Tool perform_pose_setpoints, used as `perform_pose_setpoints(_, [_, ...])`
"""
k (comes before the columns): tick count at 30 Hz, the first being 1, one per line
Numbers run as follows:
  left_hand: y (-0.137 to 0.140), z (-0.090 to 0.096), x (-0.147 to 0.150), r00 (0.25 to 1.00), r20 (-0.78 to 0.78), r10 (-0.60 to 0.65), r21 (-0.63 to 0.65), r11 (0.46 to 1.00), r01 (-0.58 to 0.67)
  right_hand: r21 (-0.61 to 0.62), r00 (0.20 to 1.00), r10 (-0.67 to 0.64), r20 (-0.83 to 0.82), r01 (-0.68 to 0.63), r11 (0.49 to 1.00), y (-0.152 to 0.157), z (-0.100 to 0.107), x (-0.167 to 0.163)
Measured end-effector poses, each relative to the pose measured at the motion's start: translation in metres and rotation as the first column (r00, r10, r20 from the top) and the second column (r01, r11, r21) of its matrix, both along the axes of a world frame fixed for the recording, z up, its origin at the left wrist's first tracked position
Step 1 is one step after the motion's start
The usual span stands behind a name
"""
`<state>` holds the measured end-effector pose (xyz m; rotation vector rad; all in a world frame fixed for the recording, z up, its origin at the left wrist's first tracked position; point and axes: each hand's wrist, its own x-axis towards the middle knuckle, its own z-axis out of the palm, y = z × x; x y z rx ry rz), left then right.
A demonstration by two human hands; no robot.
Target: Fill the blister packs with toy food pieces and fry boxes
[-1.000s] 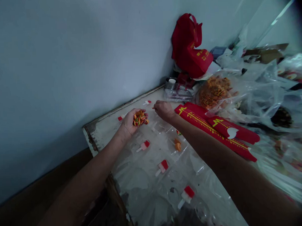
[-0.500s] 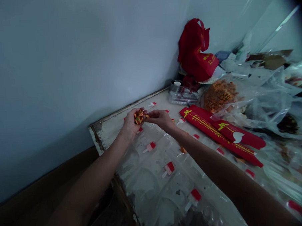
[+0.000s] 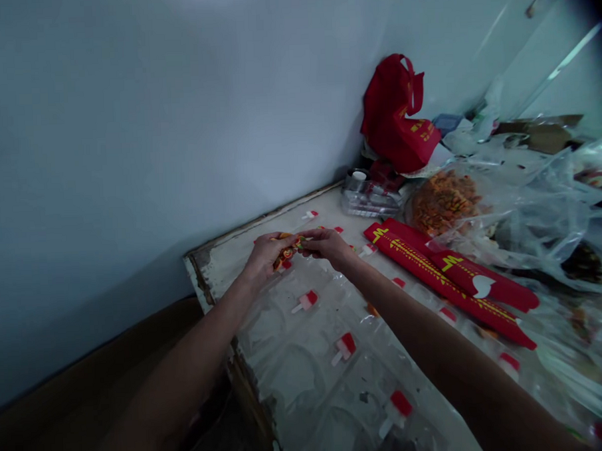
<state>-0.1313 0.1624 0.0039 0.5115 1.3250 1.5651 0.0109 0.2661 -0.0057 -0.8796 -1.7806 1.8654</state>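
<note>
My left hand (image 3: 266, 255) is curled around several small orange pieces (image 3: 285, 254) with curled, ring-like shapes and touches of green. Fingers pinched together, my right hand (image 3: 326, 243) meets it and grips one small green-and-orange piece (image 3: 300, 241); its exact kind is too small to make out. Below both hands, clear plastic packs (image 3: 292, 372) with round hollows cover the table. Small red-and-white popsicle-shaped pieces lie on them in rows, among them one popsicle piece (image 3: 308, 300) just below my left hand and another popsicle piece (image 3: 345, 347) nearer to me.
Red folded cardboard strips (image 3: 432, 266) with yellow print lie to the right. Behind them sits a clear bag of orange pieces (image 3: 447, 202), beside more crumpled plastic bags (image 3: 530, 222). A red tote bag (image 3: 396, 115) and a clear plastic box (image 3: 370, 199) stand by the wall (image 3: 177, 124).
My right hand has moved in against my left hand, whose fingers have closed further over the orange pieces. The whole view has shifted slightly, with the table lower and further right.
</note>
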Motion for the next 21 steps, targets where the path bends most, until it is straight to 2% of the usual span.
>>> perform_pose_setpoints(2, [-0.004, 0.002, -0.012, 0.996, 0.006, 0.088, 0.0, 0.996, -0.088, 0.094, 0.995, -0.079, 0.065, 0.072, 0.993, 0.012, -0.002, -0.008])
perform_pose_setpoints(4, [-0.011, 0.006, -0.029, 0.989, 0.026, 0.143, 0.017, 0.989, -0.144, 0.295, 0.97, -0.197, 0.143, 0.148, 0.944, 0.033, -0.001, -0.02])
perform_pose_setpoints(6, [-0.019, 0.011, -0.045, 0.984, 0.06, 0.165, 0.016, 0.986, -0.166, 0.529, 0.917, -0.31, 0.25, 0.138, 0.837, 0.058, 0.003, -0.038])
perform_pose_setpoints(8, [-0.028, 0.016, -0.058, 0.972, 0.104, 0.211, -0.005, 0.977, -0.212, 0.671, 0.859, -0.396, 0.324, 0.087, 0.736, 0.08, 0.008, -0.058])
perform_pose_setpoints(10, [-0.038, 0.02, -0.065, 0.959, 0.129, 0.253, -0.006, 0.967, -0.255, 0.722, 0.819, -0.45, 0.356, 0.066, 0.689, 0.094, 0.01, -0.077])
perform_pose_setpoints(14, [-0.065, 0.025, -0.068, 0.958, 0.099, 0.267, 0.048, 0.961, -0.273, 0.77, 0.76, -0.512, 0.4, 0.024, 0.638, 0.103, 0.003, -0.098])
perform_pose_setpoints(18, [-0.093, 0.022, -0.061, 0.939, 0.033, 0.343, 0.032, 0.939, -0.344, 0.803, 0.746, -0.519, 0.418, -0.036, 0.595, 0.103, -0.01, -0.098])
perform_pose_setpoints(21, [-0.112, 0.017, -0.054, 0.923, -0.011, 0.385, 0.011, 0.923, -0.385, 0.839, 0.754, -0.493, 0.434, -0.14, 0.525, 0.098, -0.006, -0.09])
